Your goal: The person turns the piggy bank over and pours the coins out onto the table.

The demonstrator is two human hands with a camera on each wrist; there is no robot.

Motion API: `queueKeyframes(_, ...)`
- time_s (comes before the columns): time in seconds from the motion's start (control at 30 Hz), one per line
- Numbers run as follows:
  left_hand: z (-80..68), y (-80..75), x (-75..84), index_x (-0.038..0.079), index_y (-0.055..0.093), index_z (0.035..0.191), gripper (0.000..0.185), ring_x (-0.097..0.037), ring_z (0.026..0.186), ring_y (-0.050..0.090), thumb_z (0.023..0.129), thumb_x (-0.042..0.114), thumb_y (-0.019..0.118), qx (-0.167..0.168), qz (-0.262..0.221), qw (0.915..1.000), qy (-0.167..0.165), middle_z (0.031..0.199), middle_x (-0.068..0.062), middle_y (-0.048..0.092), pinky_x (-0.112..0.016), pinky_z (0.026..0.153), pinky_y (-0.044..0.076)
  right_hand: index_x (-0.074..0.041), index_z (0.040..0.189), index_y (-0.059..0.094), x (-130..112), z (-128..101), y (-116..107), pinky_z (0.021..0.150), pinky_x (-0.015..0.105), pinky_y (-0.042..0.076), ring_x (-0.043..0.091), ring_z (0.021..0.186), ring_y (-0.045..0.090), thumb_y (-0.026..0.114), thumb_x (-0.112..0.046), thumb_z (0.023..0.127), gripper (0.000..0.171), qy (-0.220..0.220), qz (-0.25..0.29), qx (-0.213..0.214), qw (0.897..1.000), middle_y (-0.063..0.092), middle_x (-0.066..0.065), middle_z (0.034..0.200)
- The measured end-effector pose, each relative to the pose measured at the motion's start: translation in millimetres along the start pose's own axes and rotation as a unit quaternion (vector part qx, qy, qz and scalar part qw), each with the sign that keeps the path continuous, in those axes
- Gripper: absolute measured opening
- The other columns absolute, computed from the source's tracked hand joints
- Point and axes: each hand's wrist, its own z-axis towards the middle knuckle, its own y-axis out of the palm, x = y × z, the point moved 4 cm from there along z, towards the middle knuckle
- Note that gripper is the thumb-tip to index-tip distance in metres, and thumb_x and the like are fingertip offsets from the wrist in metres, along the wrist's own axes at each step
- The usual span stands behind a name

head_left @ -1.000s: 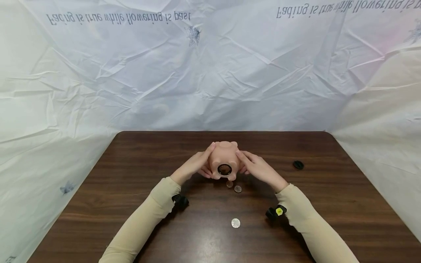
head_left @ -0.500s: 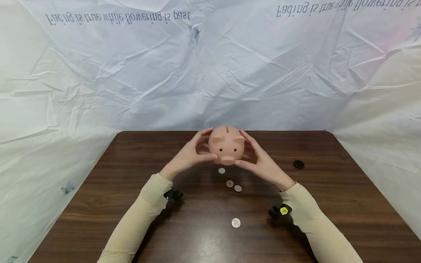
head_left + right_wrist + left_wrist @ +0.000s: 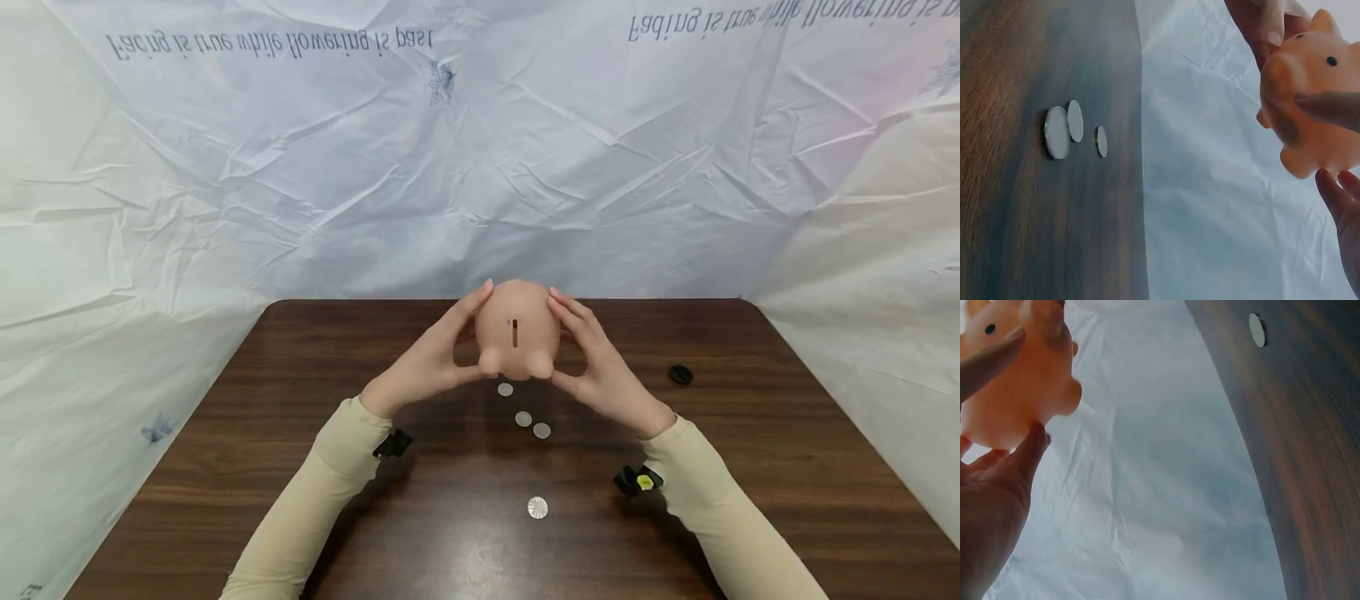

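Dark brown wooden table point(image 3: 750, 467), backed and flanked by a crinkled white plastic sheet point(image 3: 300, 192) printed with mirrored grey lettering. Small round black cap point(image 3: 681, 375) lying near the table's right edge.

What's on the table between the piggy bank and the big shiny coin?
In the head view, three small coins lie between the piggy bank and the big coin.

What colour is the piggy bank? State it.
Pale peach-pink piggy bank, with a dark coin slot; clearest in the head view.

Pink piggy bank point(image 3: 517, 329) — silver coins point(image 3: 522, 419), perhaps — dark woodgrain table point(image 3: 750, 467).
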Motion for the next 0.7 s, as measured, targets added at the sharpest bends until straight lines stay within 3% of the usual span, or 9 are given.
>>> queueKeyframes(0.17, -3.7, 5.8, 1.4, 0.013, 0.020, 0.161, 0.105, -0.028, 0.152, 0.021, 0.080, -0.003, 0.084, 0.003, 0.066, 0.9968, 0.046, 0.167, -0.011, 0.016, -0.039, 0.119, 0.032, -0.001, 0.157, 0.025, 3.9, -4.5, 3.7, 0.115, 0.031, 0.037, 0.035, 0.152, 0.015, 0.080, 0.021, 0.072, 0.105, -0.012, 0.001, -0.015, 1.000, 0.009, 0.022, 0.166)
queueKeyframes(0.33, -11.1, 15.6, -6.9, 0.010, 0.017, 0.161, 0.105, -0.029, 0.152, 0.020, 0.081, 0.000, 0.084, -0.006, 0.090, 0.9954, 0.031, 0.166, -0.015, 0.016, -0.039, 0.119, 0.032, -0.008, 0.162, 0.015, 13.2, -9.1, 9.0, 0.112, 0.036, 0.041, 0.030, 0.149, 0.028, 0.083, 0.007, 0.078, 0.109, 0.054, -0.011, -0.048, 0.997, 0.016, 0.012, 0.167)
queueKeyframes(0.43, -14.2, 20.1, -16.1, 0.014, 0.015, 0.163, 0.110, -0.023, 0.149, 0.029, 0.080, 0.011, 0.088, -0.018, 0.072, 0.9971, -0.018, 0.166, -0.010, 0.020, -0.039, 0.116, 0.037, -0.023, 0.164, 0.013, 21.0, -13.1, 10.3, 0.106, 0.044, 0.046, 0.025, 0.142, 0.040, 0.086, -0.009, 0.082, 0.111, 0.135, 0.018, -0.072, 0.988, 0.023, 0.002, 0.164)
queueKeyframes(0.53, -18.4, 23.3, -28.3, 0.024, 0.016, 0.163, 0.111, -0.016, 0.142, 0.040, 0.079, 0.025, 0.089, -0.028, 0.024, 0.9939, -0.104, 0.163, -0.002, 0.029, -0.040, 0.112, 0.041, -0.037, 0.162, 0.016, 29.4, -19.6, 10.8, 0.104, 0.054, 0.046, 0.025, 0.139, 0.043, 0.087, -0.020, 0.083, 0.107, 0.223, 0.078, -0.086, 0.968, 0.029, -0.004, 0.162)
queueKeyframes(0.6, -22.4, 25.2, -36.2, 0.028, 0.020, 0.162, 0.105, -0.014, 0.137, 0.045, 0.082, 0.034, 0.086, -0.031, -0.009, 0.9855, -0.167, 0.158, 0.002, 0.038, -0.041, 0.110, 0.043, -0.039, 0.161, 0.019, 33.7, -22.5, 11.0, 0.103, 0.058, 0.045, 0.028, 0.139, 0.042, 0.084, -0.023, 0.086, 0.100, 0.265, 0.113, -0.086, 0.954, 0.031, -0.001, 0.161)
queueKeyframes(0.7, -26.0, 28.6, -45.8, 0.026, 0.029, 0.159, 0.088, -0.014, 0.130, 0.052, 0.089, 0.045, 0.077, -0.035, -0.054, 0.9667, -0.248, 0.146, 0.001, 0.051, -0.041, 0.104, 0.048, -0.032, 0.161, 0.023, 38.0, -22.0, 12.3, 0.103, 0.056, 0.047, 0.033, 0.138, 0.043, 0.071, -0.028, 0.097, 0.081, 0.302, 0.124, -0.093, 0.941, 0.038, 0.007, 0.157)
